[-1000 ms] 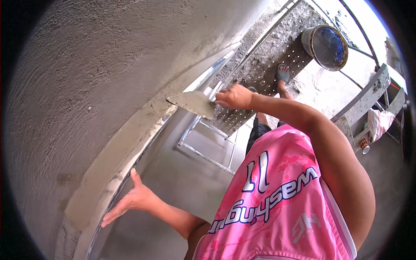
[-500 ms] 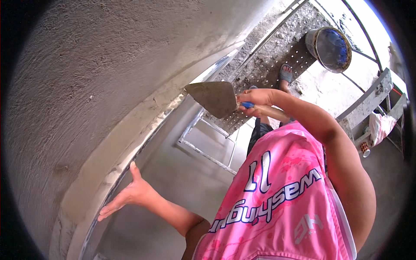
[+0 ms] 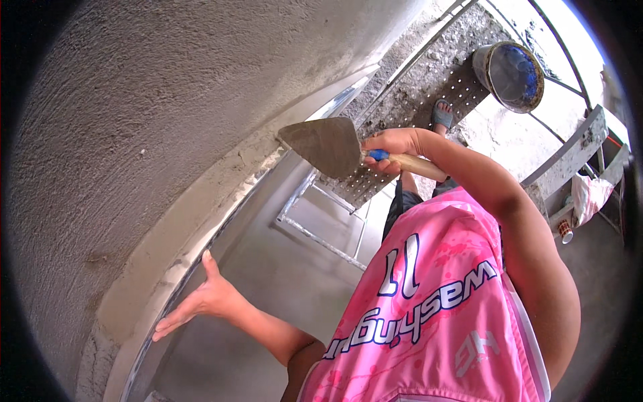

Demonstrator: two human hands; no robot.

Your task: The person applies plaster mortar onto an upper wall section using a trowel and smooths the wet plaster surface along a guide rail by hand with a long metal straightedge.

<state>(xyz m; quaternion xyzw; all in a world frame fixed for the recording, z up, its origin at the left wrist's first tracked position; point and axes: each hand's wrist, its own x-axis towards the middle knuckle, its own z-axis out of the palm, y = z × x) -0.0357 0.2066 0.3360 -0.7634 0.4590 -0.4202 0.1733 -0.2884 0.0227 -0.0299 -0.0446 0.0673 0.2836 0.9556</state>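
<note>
- The right hand (image 3: 392, 144) is clenched round the wooden handle of a trowel (image 3: 325, 146), arm bent and raised, blade flat and tip near the plastered wall (image 3: 154, 120).
- The left hand (image 3: 197, 305) is spread, grasping nothing, fingers by the wall's pale lower band.
- Perforated scaffold plank (image 3: 429, 80) and bucket (image 3: 512, 75) lie behind the trowel; open floor lies below.

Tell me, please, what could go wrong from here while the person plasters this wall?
The right hand holds the trowel out over a drop, so it might fall. The person stands high on a perforated scaffold plank and could lose balance. The bucket near the foot could be kicked.
</note>
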